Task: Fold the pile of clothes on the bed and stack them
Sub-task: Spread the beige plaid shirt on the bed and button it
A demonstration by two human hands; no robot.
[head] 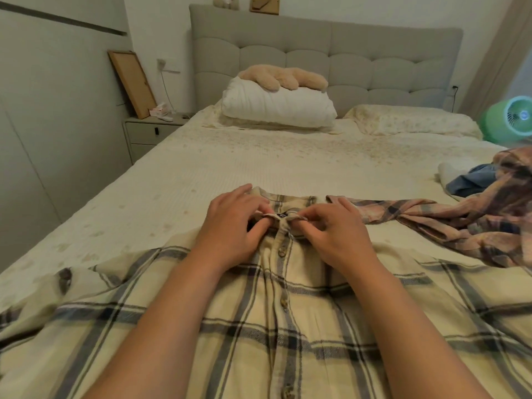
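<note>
Cream plaid shirt [288, 312] lies front-up on the bed [201, 168], placket running bottom to centre frame; left hand [230, 226] and right hand [336, 228] each pinch its collar, equally near.

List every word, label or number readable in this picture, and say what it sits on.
None can be read.
Dark neck label inside the collar of the cream plaid shirt: print too small and blurred.
Box on the nightstand: marks too blurred.
</note>
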